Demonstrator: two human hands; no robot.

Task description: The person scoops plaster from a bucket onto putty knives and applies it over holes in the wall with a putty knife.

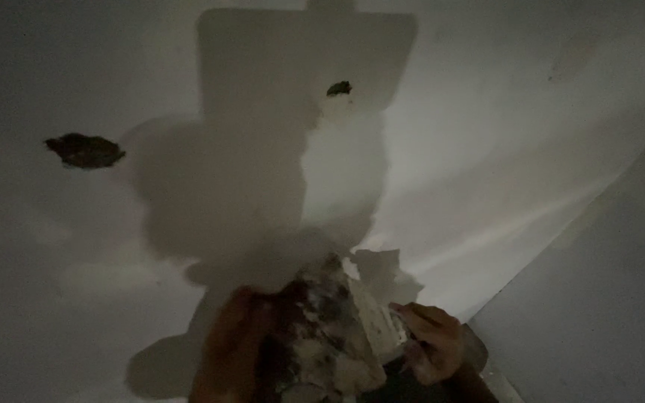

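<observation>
Below the white wall [487, 149], the left hand [229, 351] grips a plaster-caked board [322, 336]; the right hand [431, 343] is closed on what appears to be a putty knife [375, 317].

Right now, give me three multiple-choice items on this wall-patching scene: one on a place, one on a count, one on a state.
1. Where is the larger dark hole?
A. left of the big shadow
B. by the right hand
C. on the side wall at right

2. How many dark holes show in the white surface?
A. none
B. two
C. five

3. What state is the board by the left hand in?
A. wiped clean
B. caked with filler
C. wrapped in plastic

Answers: 1 A, it sits at far left. 2 B, the smaller hole is the second. 3 B, pale lumps cover it; the right hand holds a scraper to it.
</observation>
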